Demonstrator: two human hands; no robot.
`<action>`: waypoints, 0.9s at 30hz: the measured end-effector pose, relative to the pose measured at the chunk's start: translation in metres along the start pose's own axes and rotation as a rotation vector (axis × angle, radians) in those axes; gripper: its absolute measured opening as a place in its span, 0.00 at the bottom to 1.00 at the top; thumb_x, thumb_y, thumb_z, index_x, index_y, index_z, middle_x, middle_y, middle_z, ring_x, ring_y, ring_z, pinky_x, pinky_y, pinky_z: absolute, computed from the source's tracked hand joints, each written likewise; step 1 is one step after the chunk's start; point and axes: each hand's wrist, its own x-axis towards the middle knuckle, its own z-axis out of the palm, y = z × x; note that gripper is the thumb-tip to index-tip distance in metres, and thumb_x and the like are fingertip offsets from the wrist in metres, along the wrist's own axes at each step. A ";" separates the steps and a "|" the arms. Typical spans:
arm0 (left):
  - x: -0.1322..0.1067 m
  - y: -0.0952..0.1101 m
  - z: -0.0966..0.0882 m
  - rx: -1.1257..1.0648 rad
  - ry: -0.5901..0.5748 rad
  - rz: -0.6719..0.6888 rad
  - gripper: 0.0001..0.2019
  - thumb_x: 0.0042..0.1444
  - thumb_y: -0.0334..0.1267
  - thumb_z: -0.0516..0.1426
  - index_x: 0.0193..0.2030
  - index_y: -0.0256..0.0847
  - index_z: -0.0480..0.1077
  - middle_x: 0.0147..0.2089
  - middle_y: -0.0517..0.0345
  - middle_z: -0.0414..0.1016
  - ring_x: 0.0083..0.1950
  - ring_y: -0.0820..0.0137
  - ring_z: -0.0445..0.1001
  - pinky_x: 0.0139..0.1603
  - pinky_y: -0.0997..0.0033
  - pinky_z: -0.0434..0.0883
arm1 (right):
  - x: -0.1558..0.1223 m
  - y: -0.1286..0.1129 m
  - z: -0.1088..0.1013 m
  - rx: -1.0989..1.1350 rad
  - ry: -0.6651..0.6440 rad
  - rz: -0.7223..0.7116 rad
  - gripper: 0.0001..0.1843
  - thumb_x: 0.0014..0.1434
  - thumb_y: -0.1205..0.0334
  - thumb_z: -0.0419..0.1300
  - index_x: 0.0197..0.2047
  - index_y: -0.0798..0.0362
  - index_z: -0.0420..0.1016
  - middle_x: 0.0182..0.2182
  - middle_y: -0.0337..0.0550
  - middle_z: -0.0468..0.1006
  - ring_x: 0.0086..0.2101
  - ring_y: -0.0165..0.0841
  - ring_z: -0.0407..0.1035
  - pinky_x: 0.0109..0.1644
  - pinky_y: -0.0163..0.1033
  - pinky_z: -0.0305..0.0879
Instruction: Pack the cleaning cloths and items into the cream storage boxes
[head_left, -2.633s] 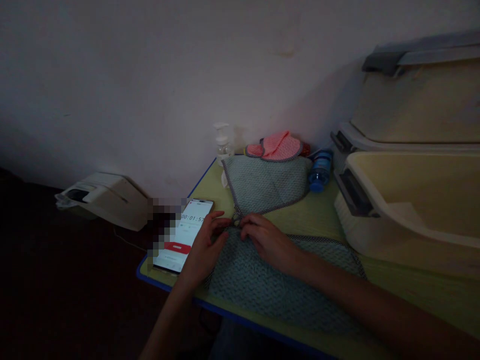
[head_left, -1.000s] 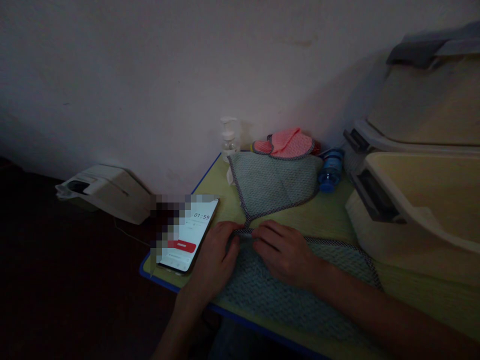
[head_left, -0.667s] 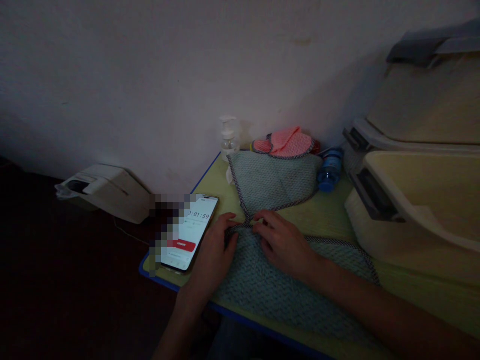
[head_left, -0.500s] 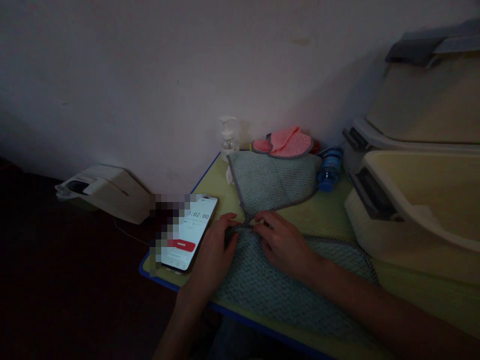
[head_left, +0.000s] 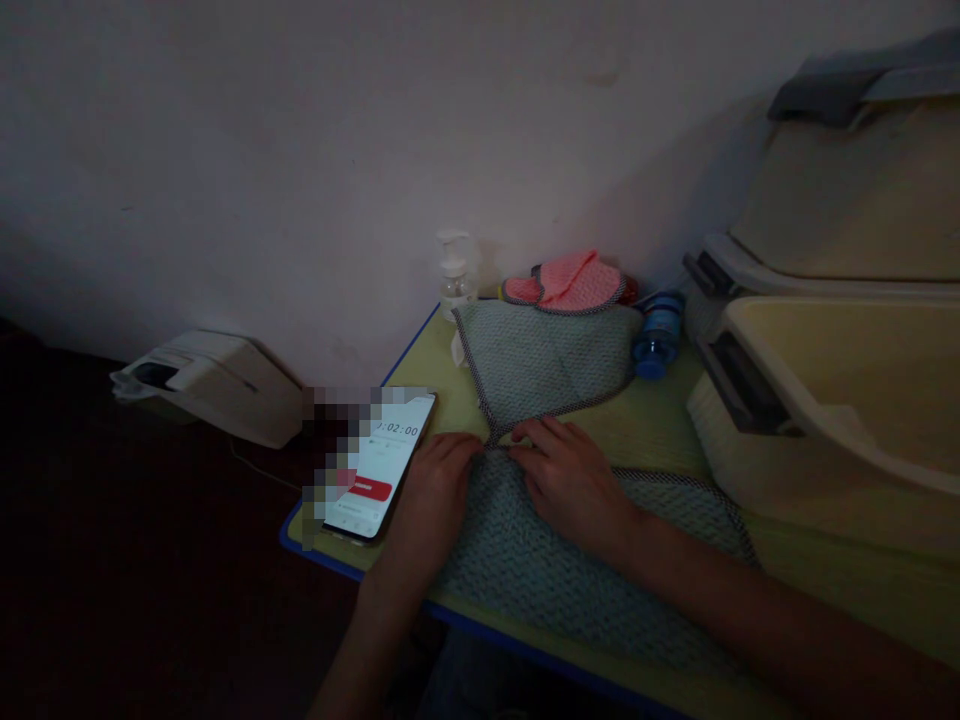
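Observation:
A grey-green cleaning cloth (head_left: 585,560) with a striped dark-and-light border lies spread at the front of the table. My left hand (head_left: 439,490) is closed at its upper left corner, fingertips pinched together on the border. A short way to the right, my right hand (head_left: 566,480) grips the same top edge, its fingers bent and the tips on the border. Both thumbs are mostly hidden. Just beyond my fingertips, the pointed corner of a second grey-green cloth (head_left: 555,360) nearly meets the first one. A phone (head_left: 371,465) with a lit timer screen lies beside my left hand.
Pink cloths (head_left: 577,283) lie behind the second cloth, between a clear pump bottle (head_left: 456,285) and a blue-labelled bottle (head_left: 658,335) on its side. A large cream bin (head_left: 810,480) with dark handles stands right. A white box-like appliance (head_left: 217,385) sits left, beyond the blue table edge (head_left: 322,560).
My left hand has closed its fingers on the cloth's corner, its thumb now tucked out of sight. My right hand has barely shifted along the edge.

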 end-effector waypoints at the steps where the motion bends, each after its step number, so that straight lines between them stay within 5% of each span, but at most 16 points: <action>1: 0.000 0.000 0.000 0.041 0.007 0.023 0.13 0.56 0.22 0.49 0.40 0.37 0.71 0.43 0.52 0.75 0.45 0.66 0.72 0.49 0.61 0.70 | 0.000 0.000 0.000 -0.010 0.004 -0.011 0.10 0.54 0.75 0.53 0.34 0.58 0.75 0.38 0.47 0.73 0.38 0.38 0.65 0.40 0.44 0.65; 7: -0.002 0.006 -0.001 0.371 -0.059 0.128 0.16 0.55 0.22 0.50 0.47 0.37 0.71 0.48 0.51 0.74 0.50 0.62 0.71 0.49 0.59 0.70 | -0.004 -0.003 -0.001 0.036 -0.076 -0.027 0.12 0.55 0.74 0.53 0.40 0.63 0.74 0.37 0.50 0.73 0.37 0.36 0.66 0.42 0.40 0.68; 14: -0.007 0.013 -0.005 0.680 -0.136 0.247 0.20 0.56 0.21 0.45 0.54 0.30 0.67 0.55 0.45 0.71 0.55 0.60 0.69 0.55 0.57 0.67 | -0.050 0.010 -0.019 0.106 -0.188 -0.044 0.26 0.61 0.61 0.50 0.61 0.61 0.59 0.58 0.53 0.63 0.55 0.40 0.60 0.57 0.50 0.61; 22: -0.012 0.003 -0.005 0.528 -0.119 0.255 0.23 0.56 0.19 0.42 0.57 0.30 0.62 0.63 0.42 0.61 0.64 0.60 0.59 0.60 0.56 0.64 | -0.106 0.033 -0.037 0.012 -0.220 0.030 0.32 0.63 0.51 0.47 0.66 0.54 0.46 0.62 0.51 0.55 0.60 0.39 0.53 0.60 0.52 0.56; 24: -0.009 0.005 -0.008 0.395 -0.197 0.340 0.27 0.55 0.18 0.41 0.62 0.32 0.56 0.67 0.44 0.53 0.68 0.63 0.51 0.62 0.58 0.62 | -0.109 0.033 -0.040 -0.007 -0.238 0.041 0.32 0.63 0.51 0.46 0.66 0.55 0.47 0.62 0.51 0.55 0.60 0.40 0.52 0.59 0.52 0.58; 27: -0.006 0.004 -0.010 0.187 -0.364 0.385 0.31 0.56 0.17 0.40 0.65 0.43 0.50 0.68 0.53 0.51 0.67 0.71 0.51 0.63 0.61 0.61 | -0.109 0.032 -0.043 -0.018 -0.245 0.044 0.31 0.63 0.51 0.46 0.65 0.56 0.49 0.62 0.51 0.55 0.61 0.40 0.52 0.59 0.51 0.58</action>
